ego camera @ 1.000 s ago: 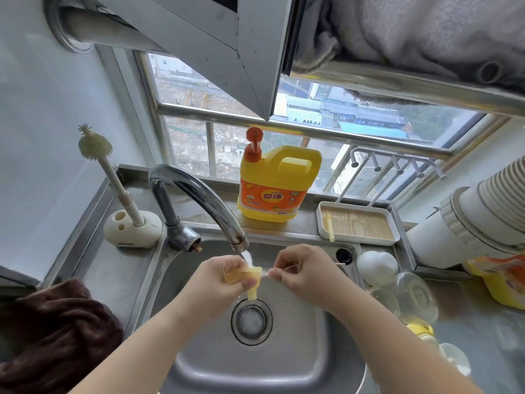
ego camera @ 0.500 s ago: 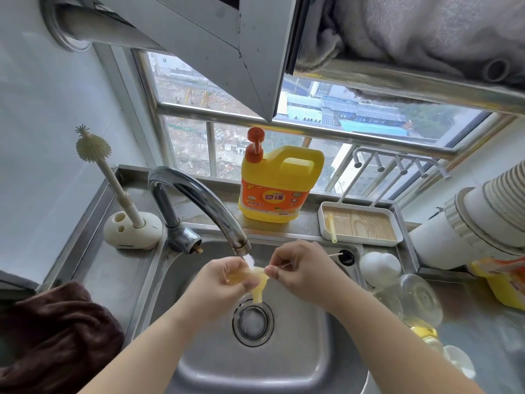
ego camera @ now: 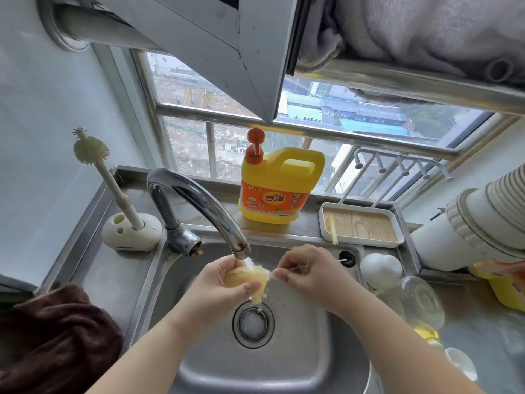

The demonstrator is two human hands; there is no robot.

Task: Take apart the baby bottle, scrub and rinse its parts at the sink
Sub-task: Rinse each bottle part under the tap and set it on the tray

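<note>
Under the running faucet (ego camera: 199, 200), our left hand (ego camera: 227, 282) grips the yellow nipple (ego camera: 257, 280) over the sink (ego camera: 298, 351) while our right hand (ego camera: 306, 271) pinches a thin brush (ego camera: 295, 268) at its tip. The bottle is already apart: its glass body (ego camera: 420, 297) lies on the desk (ego camera: 468, 336), and we judge more rinsing remains.

Yellow jug (ego camera: 281, 189) with orange label, brown towel (ego camera: 54, 336), wood-grain tray (ego camera: 360, 227).
</note>
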